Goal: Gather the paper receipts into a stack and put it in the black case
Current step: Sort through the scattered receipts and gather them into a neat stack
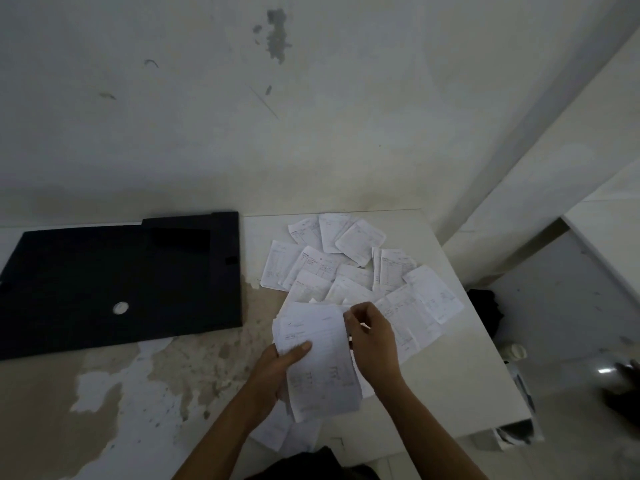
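White slips of thin paper, the start of a stack (318, 362), sit pinched in the left hand (277, 368), thumb pressed across the top sheet and fingers underneath, so the pile stays squared while more are added. The right hand (372, 344) is closed at the stack's upper right edge, fingertips nipped on what seems to be a receipt being laid on; I cannot tell whether it is one sheet or the pile's own edge. From the stack, the loose receipts (353, 265) fan out toward twelve and one o'clock across the table (138, 386), overlapping each other, and a few more lie under the wrists toward six. The black case (117, 282) lies flat at about ten o'clock, well apart from the hands, apparently left clear for loading. I'd judge the gathering under halfway.
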`<state>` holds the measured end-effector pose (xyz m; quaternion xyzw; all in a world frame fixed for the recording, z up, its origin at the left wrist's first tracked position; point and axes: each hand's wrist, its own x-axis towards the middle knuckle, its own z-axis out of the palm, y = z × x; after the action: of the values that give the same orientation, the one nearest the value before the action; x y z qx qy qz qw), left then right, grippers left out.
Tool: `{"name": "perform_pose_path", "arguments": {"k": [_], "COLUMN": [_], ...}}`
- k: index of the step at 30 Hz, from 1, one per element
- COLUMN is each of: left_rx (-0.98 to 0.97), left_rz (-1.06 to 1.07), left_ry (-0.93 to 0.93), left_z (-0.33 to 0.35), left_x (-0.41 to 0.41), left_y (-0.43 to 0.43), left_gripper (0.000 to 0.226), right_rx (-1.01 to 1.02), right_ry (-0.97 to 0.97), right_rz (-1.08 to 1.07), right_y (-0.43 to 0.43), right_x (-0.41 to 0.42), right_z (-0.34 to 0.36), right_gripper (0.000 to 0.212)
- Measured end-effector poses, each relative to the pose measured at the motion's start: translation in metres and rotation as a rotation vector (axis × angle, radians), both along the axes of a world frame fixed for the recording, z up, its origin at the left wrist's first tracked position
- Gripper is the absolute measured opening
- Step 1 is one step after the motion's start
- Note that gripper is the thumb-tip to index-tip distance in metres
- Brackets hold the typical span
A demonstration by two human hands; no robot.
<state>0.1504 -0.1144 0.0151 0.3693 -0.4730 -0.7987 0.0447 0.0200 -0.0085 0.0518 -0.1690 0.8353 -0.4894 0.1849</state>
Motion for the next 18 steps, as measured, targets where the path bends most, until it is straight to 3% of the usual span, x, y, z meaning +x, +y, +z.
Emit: {"name": "perform_pose_path", "arguments": {"k": [6,10,12,18], "left_rx": [0.081,0.043,0.009,-0.052], "left_rz": [0.041,0.093,0.089,0.03], "left_ry": [0.083,0.079,0.062,-0.001], "left_z": [0.0,0.004,0.006,0.011], "left_x": [0.003,0.001,0.001,0.003], "left_y": [0.005,0.001,-0.002,-0.015], "left_gripper": [0.03,0.035,0.031,0.031], "right_rx": [-0.014,-0.026,-0.018,-0.147], "right_ry": [0.051,-0.316,-0.366,-0.123], "right_rz": [-0.085,0.022,0.018,-0.494], "right_y": [-0.009,-0.007,-0.001,0.01], "right_x": [-0.007,-0.021,-0.027,-0.05], "right_z": [0.01,0.015,0.012,0.021], "right_gripper": [0.01,0.009,0.009,0.016]}}
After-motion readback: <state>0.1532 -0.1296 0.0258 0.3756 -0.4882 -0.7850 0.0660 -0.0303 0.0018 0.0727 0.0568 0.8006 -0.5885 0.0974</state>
